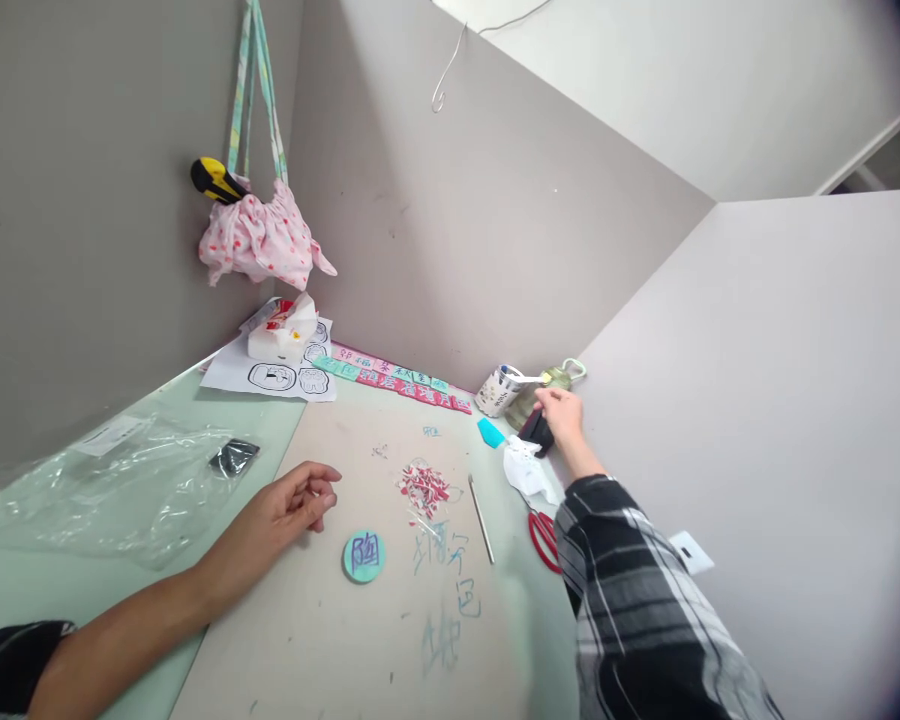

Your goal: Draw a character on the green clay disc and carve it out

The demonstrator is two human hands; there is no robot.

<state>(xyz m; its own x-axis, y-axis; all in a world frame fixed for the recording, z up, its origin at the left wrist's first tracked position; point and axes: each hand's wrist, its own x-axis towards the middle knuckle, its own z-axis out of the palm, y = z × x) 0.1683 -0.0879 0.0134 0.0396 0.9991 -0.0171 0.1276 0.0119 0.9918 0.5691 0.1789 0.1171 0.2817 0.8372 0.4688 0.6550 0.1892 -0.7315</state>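
Note:
My left hand (306, 500) rests at the left of the beige board (270, 640), its fingers loosely curled and apart, holding nothing. Just right of and below it lies a round turquoise piece (364, 556) with a purple character. At the back right, my right hand (561, 412) has its fingers pinched near a white-handled tool (526, 379), which reaches over a patterned can (498, 392); a small yellowish tip shows by the fingers. A green bottle (523, 408) and a dark object (537, 432) are beside that hand.
Red and white scraps (424, 490) and a thin rod (482, 520) lie on the board. Red-handled scissors (544, 541) and crumpled tissue (526, 466) are by my right sleeve. Plastic wrap (142, 490) spreads at left; lettered strips (397, 382) line the back wall.

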